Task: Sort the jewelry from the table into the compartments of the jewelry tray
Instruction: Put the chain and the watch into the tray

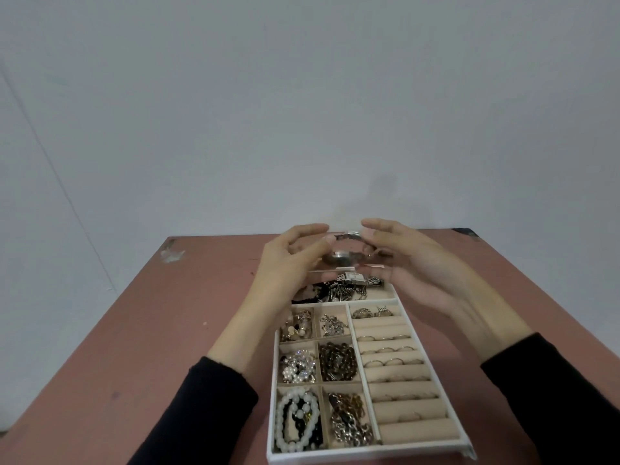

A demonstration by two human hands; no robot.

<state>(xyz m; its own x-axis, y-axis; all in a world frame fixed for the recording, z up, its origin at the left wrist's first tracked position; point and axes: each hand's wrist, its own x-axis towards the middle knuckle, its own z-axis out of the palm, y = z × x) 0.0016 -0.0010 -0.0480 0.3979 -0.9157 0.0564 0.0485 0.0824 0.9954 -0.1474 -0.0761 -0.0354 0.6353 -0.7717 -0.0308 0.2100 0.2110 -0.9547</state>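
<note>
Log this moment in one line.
left hand: holds watch | right hand: holds watch | place: over tray far end

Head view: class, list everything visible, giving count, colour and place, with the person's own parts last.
table: one, reddish-brown, under everything
jewelry tray: one, white, beige-lined, on the table
held watch: one, silver, between both hands, above tray's far end
second watch: one, silver, far long compartment
white bead bracelet: one, near-left compartment
dark bead bracelet: one, brown, middle row, second compartment
chain: one, silver-gold, near row, second compartment
rings: several, silver, right-hand rolls
left hand: one, holds watch band
right hand: one, holds band's other end
sleeves: two, black, wrists
</note>
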